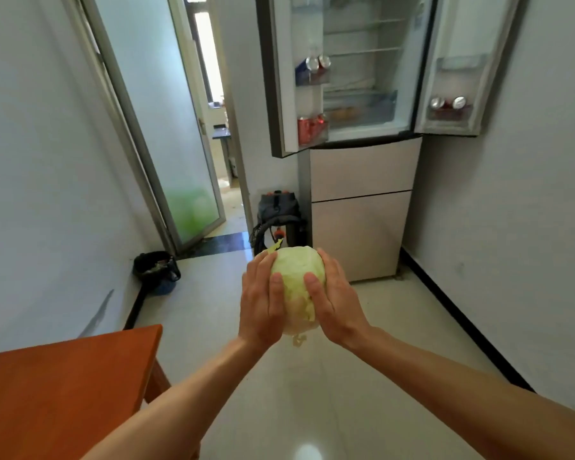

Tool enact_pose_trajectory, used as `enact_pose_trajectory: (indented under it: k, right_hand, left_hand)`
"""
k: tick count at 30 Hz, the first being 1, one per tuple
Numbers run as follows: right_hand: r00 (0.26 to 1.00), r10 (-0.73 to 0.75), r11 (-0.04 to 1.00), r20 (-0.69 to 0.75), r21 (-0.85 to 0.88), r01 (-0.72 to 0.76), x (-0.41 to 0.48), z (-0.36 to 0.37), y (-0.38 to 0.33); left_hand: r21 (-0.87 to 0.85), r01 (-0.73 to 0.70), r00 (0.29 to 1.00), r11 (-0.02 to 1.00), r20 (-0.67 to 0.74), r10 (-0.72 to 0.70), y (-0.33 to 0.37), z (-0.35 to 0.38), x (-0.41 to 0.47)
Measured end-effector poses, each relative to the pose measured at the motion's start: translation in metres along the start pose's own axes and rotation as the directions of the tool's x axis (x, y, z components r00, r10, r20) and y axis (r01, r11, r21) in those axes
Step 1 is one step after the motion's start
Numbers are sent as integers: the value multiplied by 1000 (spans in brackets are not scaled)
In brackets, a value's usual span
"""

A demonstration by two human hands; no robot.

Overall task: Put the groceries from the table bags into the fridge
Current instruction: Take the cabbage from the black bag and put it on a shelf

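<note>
The left hand point(263, 300) and right hand point(332, 298) press flat, fingers spread, against either side of a pale green cabbage point(296, 287), held in the air above the floor. Ahead, the fridge point(362, 167) stands with both upper doors open; cans point(309, 127) sit in the door racks. What lies on its inner shelves is blurred. The counter point(63, 386) is cut off at the lower left.

Round pale-green cabbage point(297, 287) clasped between left hand point(262, 302) and right hand point(333, 302), held out over glossy cream floor tiles point(312, 393). Ahead, tall beige fridge point(362, 207) with both upper doors swung open, red drink cans point(309, 127) in door racks. Orange-brown wooden table point(63, 386) at lower left.
</note>
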State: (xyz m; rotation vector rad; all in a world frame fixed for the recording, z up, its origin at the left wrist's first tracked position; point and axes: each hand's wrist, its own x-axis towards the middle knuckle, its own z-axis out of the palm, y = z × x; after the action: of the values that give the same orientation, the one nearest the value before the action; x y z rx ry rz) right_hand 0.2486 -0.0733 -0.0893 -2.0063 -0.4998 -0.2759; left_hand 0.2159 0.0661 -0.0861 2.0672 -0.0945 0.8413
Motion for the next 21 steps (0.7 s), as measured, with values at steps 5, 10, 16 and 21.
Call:
enact_pose_trajectory:
  k: [5,10,16,21]
  right_hand:
    - [994,58,997,-95,-51,-63,91,-27,63]
    - [977,112,989,-179,-77,-127,195,-55,106]
    - [930,141,986,-340,-41,-165,308,-100,164]
    - [905,146,984,-400,-40,-176,395,-141,225]
  left_hand:
    - [-95,-53,997,994,53,58,-41,95,90]
    - [-153,-79,988,985,122,98,-70,174,196]
    - [-168,-160,960,973,204,193,-73,267,313]
    - [-197,-196,949,961,209,237,-83,362,394]
